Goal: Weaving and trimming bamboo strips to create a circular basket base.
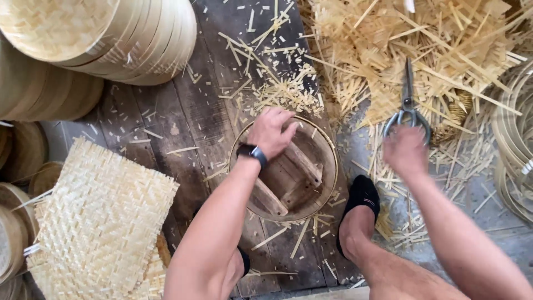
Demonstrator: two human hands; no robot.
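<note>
Fingers of the left hand [270, 132] are pressing down on the round bamboo frame [284, 168], holding its top rim. Just past the blurry right hand [407, 151], scissors [408, 105] are lying; its grip is unclear. Sharp blades could poke reaching fingers.

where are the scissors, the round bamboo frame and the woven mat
scissors [408, 97], head view, on the pivot above the handle loops
round bamboo frame [327, 145], head view, on its right rim
woven mat [102, 216], head view, on the middle of the weave
</note>
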